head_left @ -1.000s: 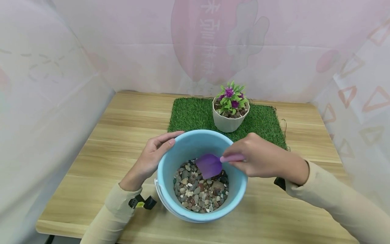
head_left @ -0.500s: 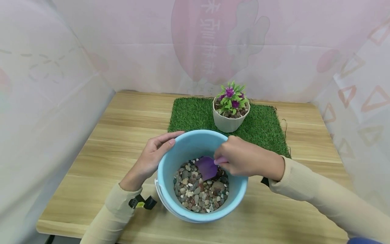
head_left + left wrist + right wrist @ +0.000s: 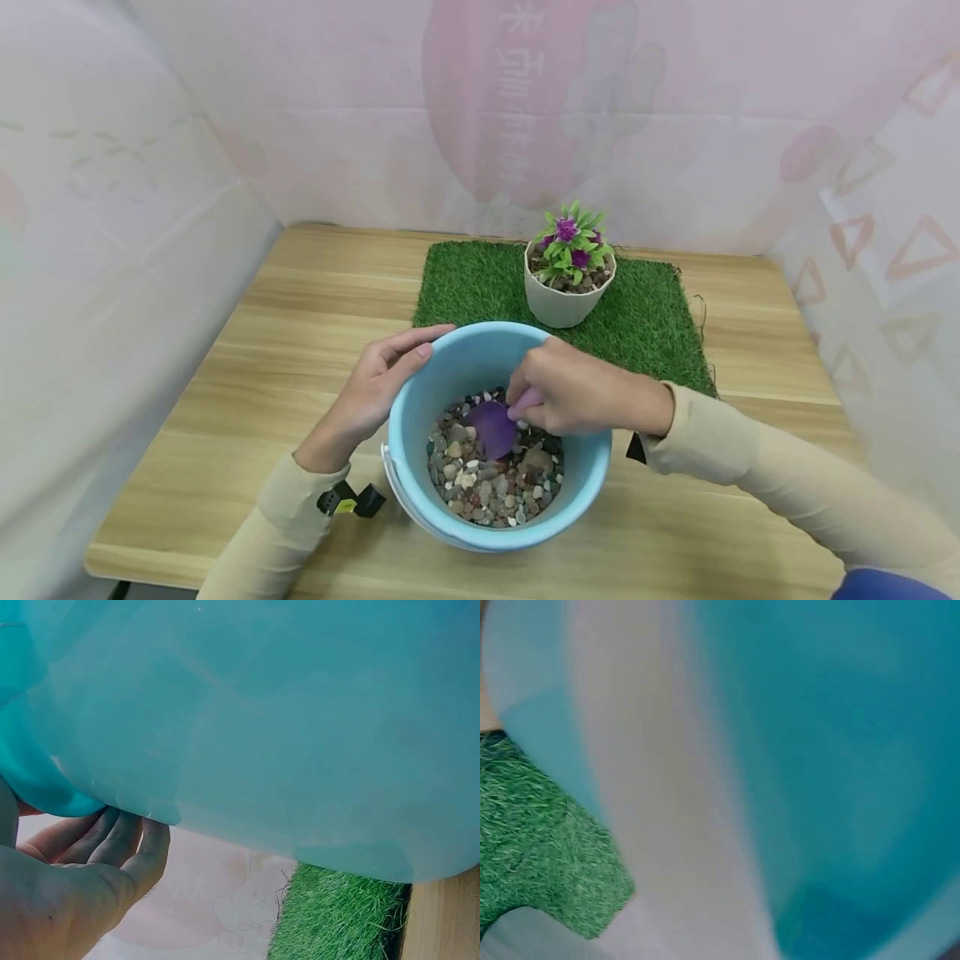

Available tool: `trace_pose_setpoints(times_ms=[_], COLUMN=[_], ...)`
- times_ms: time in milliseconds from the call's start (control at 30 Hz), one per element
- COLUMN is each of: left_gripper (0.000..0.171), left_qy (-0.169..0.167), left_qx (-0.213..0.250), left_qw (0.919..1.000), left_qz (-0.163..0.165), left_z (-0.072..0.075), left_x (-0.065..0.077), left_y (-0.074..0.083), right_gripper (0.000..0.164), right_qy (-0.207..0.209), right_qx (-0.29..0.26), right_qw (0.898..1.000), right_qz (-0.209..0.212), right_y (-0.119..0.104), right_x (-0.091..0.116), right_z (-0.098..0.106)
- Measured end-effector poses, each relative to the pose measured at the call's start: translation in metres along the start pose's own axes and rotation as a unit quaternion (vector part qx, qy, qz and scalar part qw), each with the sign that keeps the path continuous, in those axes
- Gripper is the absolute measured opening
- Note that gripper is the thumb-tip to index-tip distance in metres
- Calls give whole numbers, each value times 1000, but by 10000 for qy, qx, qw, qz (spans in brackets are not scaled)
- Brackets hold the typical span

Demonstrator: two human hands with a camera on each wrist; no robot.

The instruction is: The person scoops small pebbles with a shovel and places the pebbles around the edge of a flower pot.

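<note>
A light-blue bucket [image 3: 600,462] with a white handle [image 3: 397,483] holds a bed of mixed pebbles [image 3: 487,492]. My left hand [image 3: 367,387] lies along its left rim, thumb at the edge. In the left wrist view, the fingers [image 3: 150,851] rest nearly straight against the outer wall of the bucket [image 3: 247,735]. Over the far right rim reaches my right hand [image 3: 558,387], gripping the pink handle of a small purple shovel [image 3: 491,429]. The blade is down among the pebbles. Only the blurred bucket [image 3: 840,750] fills most of the right wrist view; the right hand is hidden there.
Behind the bucket lies a green turf mat [image 3: 472,283] bearing a white pot [image 3: 561,304] with a purple-flowered plant [image 3: 567,242]. Everything stands on a wooden table [image 3: 315,308], with printed cloth walls [image 3: 360,150] at the back and sides. Something blue [image 3: 888,586] shows at lower right.
My right hand has moved left and a little down into the bucket, pushing the shovel blade further into the pebbles. Pebbles near the blade have shifted. The left hand stays put.
</note>
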State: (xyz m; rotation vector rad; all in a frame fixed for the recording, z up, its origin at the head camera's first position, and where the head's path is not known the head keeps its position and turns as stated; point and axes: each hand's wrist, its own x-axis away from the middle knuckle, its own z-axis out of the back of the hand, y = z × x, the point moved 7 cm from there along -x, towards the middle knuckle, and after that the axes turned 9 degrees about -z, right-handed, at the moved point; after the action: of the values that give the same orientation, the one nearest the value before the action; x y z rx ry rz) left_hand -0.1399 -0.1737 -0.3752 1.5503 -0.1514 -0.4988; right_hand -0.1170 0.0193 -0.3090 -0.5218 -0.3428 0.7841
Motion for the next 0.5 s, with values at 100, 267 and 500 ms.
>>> trace_pose_setpoints(times_ms=[100, 267, 500], left_gripper=[43, 43, 43], left_qy=[-32, 12, 3], left_qx=[6, 23, 28], left_qw=[10000, 10000, 10000], left_qz=[-7, -43, -44], left_z=[0, 1, 0], left_x=[0, 1, 1], left_y=[-1, 0, 1], right_gripper=[10, 12, 12], right_qy=[-87, -232, -384], right_qx=[8, -170, -407], right_qw=[9999, 9995, 9984], right_qz=[87, 108, -43], right_y=[-3, -7, -5], right_x=[2, 5, 4], right_z=[-6, -6, -11])
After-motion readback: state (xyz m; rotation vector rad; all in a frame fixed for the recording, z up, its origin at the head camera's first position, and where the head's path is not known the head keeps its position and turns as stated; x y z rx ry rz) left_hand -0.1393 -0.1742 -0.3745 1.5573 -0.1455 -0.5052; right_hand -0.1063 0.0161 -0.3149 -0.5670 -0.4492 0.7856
